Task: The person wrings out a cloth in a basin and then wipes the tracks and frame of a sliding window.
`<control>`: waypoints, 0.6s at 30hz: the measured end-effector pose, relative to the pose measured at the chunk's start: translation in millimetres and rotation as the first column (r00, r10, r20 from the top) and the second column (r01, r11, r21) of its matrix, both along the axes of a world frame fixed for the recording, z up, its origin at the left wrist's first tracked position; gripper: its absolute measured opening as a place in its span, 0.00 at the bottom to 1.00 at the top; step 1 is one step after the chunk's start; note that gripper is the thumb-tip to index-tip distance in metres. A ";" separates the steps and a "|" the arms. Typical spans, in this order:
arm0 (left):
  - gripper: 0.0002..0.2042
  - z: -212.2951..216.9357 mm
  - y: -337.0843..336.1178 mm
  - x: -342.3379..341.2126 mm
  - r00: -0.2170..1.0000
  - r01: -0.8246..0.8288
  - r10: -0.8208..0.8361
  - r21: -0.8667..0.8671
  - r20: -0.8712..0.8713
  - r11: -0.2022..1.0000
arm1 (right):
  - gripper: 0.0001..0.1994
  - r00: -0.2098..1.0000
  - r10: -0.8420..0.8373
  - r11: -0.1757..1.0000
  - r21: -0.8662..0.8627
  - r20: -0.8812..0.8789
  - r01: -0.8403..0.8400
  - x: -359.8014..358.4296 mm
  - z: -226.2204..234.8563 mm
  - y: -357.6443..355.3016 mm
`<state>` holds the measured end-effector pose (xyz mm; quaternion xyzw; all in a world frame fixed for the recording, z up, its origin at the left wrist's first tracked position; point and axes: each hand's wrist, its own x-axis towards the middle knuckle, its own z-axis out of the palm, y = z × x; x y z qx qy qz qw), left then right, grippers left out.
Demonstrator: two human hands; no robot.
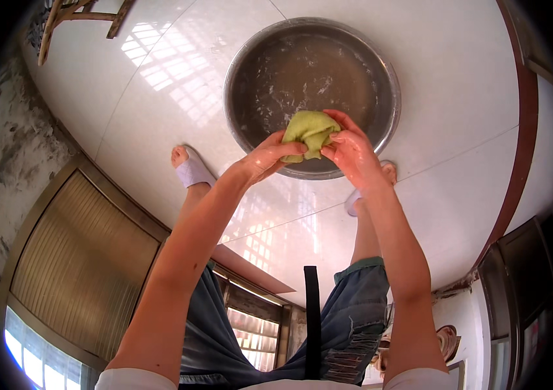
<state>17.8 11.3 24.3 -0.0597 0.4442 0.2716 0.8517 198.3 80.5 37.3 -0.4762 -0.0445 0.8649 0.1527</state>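
Bunched up between both hands is a yellow-green cloth [310, 129], held over the near part of a round metal basin [230, 107]. Cloudy grey-brown water [328, 71] with whitish suds fills the basin. My left hand [269, 155] grips the cloth's left side, thumb pressed on its front. On the other side my right hand [353, 151] pinches the cloth's right edge between thumb and fingers. The skin of both hands shines as if wet.
The basin stands on a pale tiled floor [140, 123]. My feet in light slippers [193, 170] are on either side, nearer me. A wooden stool or chair frame [81, 14] is at the far left. A ribbed metal door [85, 260] and stained wall [13, 136] bound the left.
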 end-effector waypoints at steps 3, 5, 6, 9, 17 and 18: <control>0.24 7.5 4.0 8.6 0.991 -0.125 0.129 -0.076 0.040 0.989 | 0.21 0.999 -0.027 0.997 0.072 0.019 0.025 -8.0 1.1 -14.0; 0.20 10.8 6.0 11.9 0.997 -0.077 0.074 -0.084 -0.027 0.994 | 0.26 0.882 0.365 0.798 0.387 0.299 -0.462 -4.8 7.6 -15.3; 0.20 10.3 7.4 8.3 0.997 -0.080 0.078 -0.082 -0.027 0.993 | 0.26 0.880 0.368 0.795 0.389 0.301 -0.465 2.8 9.3 -9.8; 0.09 20.7 17.0 0.5 0.991 0.137 -0.137 -0.073 0.007 0.988 | 0.31 0.598 0.101 -0.294 0.598 0.795 -0.746 14.3 20.4 11.5; 0.11 39.6 22.0 19.0 0.544 0.802 -0.395 0.320 -0.740 0.505 | 0.17 0.299 0.236 -0.630 0.380 0.924 -0.677 -3.7 29.4 35.0; 0.11 44.5 26.8 19.7 0.546 0.799 -0.388 0.323 -0.743 0.507 | 0.13 0.147 0.270 -0.627 0.290 0.951 -0.723 -9.4 35.4 35.8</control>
